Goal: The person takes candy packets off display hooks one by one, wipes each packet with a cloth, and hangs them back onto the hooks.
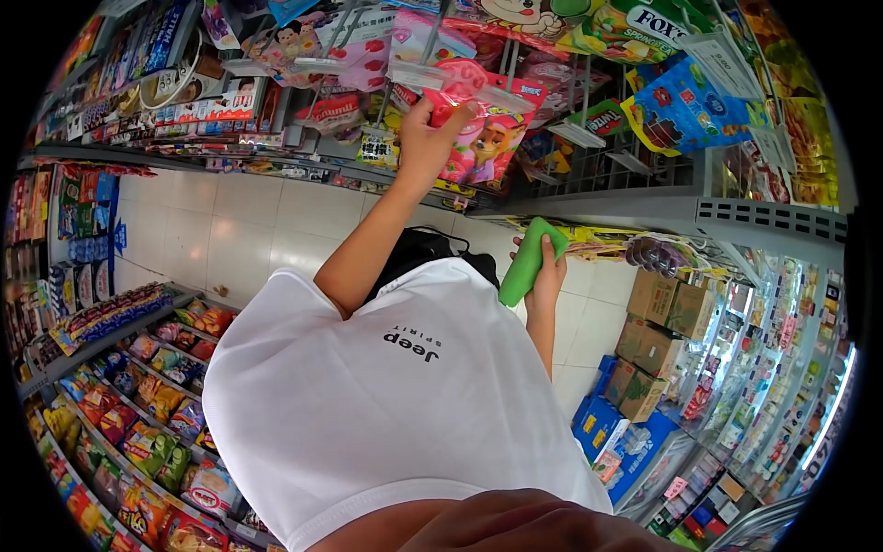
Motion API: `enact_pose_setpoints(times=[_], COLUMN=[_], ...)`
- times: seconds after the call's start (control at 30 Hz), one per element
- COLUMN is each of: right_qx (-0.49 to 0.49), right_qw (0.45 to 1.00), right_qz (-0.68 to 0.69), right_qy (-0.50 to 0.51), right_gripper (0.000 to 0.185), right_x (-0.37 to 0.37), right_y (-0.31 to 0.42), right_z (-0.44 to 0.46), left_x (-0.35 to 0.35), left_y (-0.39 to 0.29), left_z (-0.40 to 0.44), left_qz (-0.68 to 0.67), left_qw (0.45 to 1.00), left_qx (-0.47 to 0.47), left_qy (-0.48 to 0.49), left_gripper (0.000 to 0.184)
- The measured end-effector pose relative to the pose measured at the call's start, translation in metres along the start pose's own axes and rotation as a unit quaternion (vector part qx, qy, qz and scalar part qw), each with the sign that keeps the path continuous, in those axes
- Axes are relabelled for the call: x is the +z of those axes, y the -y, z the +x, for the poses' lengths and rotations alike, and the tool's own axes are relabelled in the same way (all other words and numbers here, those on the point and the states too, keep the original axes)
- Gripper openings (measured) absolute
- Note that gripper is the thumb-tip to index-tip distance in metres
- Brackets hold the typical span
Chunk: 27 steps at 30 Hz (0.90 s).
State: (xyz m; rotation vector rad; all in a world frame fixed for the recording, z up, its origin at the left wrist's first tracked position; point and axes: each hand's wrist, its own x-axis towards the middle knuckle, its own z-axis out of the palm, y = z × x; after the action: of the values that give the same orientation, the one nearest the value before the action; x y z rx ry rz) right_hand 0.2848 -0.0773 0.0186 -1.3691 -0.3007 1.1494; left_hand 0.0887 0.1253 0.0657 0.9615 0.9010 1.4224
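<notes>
My left hand point(429, 140) reaches up to the hanging rack. Its fingers are closed on the left edge of a red-pink candy bag point(487, 138) with a cartoon fox on it. The bag hangs beneath a clear price-tag holder point(487, 90), and part of it is hidden behind my hand. Lower and to the right, my right hand point(550, 273) grips a folded green cloth point(532, 262), its thumb lying along the cloth's side. A red and yellow bag point(379, 145) hangs just left of my left hand.
Metal hooks carry several candy bags, including a blue bag point(685, 103) at the right. A grey shelf edge point(625, 213) crosses below them. Cardboard boxes point(648, 345) are stacked on the right. Snack shelves point(138, 405) stand lower left, with tiled floor point(244, 216) between.
</notes>
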Motion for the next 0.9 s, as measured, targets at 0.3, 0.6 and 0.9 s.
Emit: enact_pose_setpoints(times=[0.3,0.6,0.9], right_qx=[-0.006,-0.001,-0.003], right_qw=[1.0,1.0,1.0], right_qz=[-0.013,-0.015,-0.014], right_qy=[0.001,-0.005,-0.008], right_gripper=[0.039,0.04,0.037], right_x=[0.002,-0.001,-0.003], right_y=[-0.001,-0.003,-0.008], right_z=[0.001,0.001,-0.004], left_x=[0.001,0.02,0.061], left_y=[0.001,0.048,0.058], left_z=[0.001,0.032,0.038], left_qz=[0.01,0.031,0.091], left_qw=[1.0,0.988,0.94], left_qx=[-0.014,0.107,0.276], left_qy=[0.001,-0.103,-0.179], left_gripper=[0.023,0.03,0.02])
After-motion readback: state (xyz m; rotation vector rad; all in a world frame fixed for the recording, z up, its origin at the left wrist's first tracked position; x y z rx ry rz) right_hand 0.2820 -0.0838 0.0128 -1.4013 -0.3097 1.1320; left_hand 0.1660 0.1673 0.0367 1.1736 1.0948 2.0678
